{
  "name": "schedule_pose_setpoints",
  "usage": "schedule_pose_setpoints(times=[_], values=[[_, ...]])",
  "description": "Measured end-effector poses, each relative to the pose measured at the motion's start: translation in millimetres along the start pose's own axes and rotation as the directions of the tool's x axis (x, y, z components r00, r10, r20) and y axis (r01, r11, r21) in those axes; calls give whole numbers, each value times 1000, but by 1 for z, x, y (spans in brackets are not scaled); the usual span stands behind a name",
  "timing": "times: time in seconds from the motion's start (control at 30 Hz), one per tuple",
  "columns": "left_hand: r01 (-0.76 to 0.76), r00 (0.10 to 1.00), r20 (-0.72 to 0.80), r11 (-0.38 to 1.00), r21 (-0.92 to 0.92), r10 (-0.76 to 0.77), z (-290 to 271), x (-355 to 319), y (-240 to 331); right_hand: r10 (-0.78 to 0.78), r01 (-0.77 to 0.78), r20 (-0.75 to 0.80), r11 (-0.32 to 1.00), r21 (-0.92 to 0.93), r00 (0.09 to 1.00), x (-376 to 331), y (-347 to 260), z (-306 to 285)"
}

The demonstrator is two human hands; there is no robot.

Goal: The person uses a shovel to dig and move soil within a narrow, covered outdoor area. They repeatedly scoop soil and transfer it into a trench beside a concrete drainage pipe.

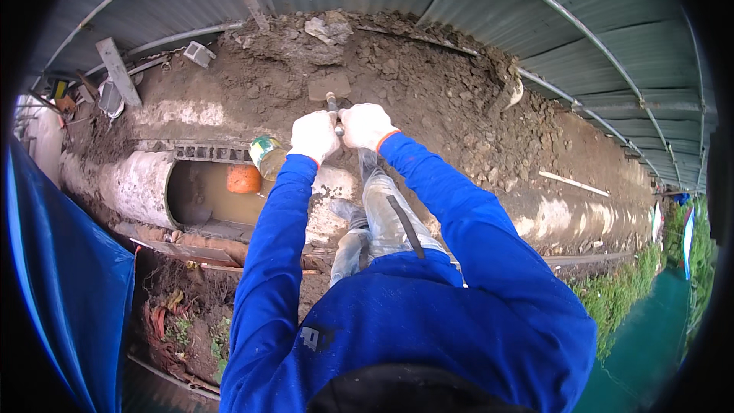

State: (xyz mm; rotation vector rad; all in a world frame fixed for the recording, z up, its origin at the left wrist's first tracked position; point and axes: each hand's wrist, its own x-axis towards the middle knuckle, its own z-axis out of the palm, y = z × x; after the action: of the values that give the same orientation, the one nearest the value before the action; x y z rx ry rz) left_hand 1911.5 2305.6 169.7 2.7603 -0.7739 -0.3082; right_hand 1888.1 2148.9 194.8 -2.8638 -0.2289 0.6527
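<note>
Both my hands wear white gloves and grip the handle of a hoe-like digging tool. My left hand (313, 136) and my right hand (368, 125) are closed side by side on the dark handle (332, 107). The tool's flat blade (329, 86) rests in the heap of brown soil (413, 84) ahead of me. My blue sleeves reach forward from the lower edge. My muddy boots (353, 218) stand on the edge of a concrete channel.
A concrete channel (138, 183) holds muddy water with an orange object (244, 178) and a green-and-white can (266, 154) beside it. Corrugated metal fencing (535, 8) rises behind the soil. A blue tarp (69, 275) hangs left; grass (619, 291) lies right.
</note>
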Motion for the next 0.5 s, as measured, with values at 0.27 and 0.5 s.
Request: schedule_pose_setpoints(times=[0.27, 0.5], values=[[-49, 999, 9, 998, 33, 49, -31, 43, -30, 23, -23, -17, 1000, -4, 1000, 46, -3, -38], [-41, 998, 54, 999, 18, 40, -61, 65, -90, 14, -13, -39, 999, 45, 999, 97, -39, -48]])
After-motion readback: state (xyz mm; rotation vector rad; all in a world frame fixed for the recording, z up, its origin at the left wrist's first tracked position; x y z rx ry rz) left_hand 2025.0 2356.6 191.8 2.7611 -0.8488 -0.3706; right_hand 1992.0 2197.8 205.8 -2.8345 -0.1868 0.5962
